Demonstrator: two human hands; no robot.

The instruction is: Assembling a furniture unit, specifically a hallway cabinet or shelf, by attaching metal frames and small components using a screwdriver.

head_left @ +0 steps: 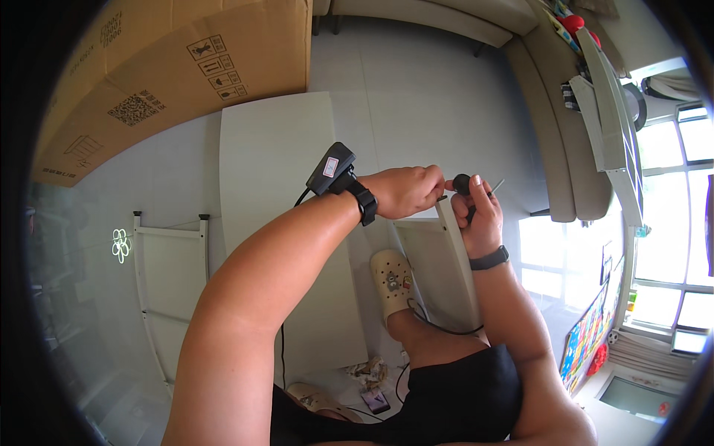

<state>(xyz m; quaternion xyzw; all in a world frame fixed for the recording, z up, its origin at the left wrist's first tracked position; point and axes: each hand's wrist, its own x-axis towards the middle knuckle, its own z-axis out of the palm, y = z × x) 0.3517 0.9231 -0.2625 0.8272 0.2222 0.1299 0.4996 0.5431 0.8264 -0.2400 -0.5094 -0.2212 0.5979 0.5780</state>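
My left hand (407, 192) is closed, its fingertips bunched at the top end of a white furniture frame (460, 260); whatever they pinch is hidden. One finger reaches a round black knob-like piece (462, 183). My right hand (482, 217) is wrapped around what looks like a screwdriver, its thin metal shaft (498, 186) sticking out past the thumb toward the upper right. Dark material also shows between the right fingers. The white frame leans upright between my legs, beside my right forearm, with a pale panel (424, 249) inside it.
A large cardboard box (163, 67) stands at the far left. Near it lie a long white board (275, 134) and another white frame with black feet (171, 232). A phone (375, 401) and crumpled wrapping (368, 372) lie by my feet. A beige sofa (561, 141) lines the right.
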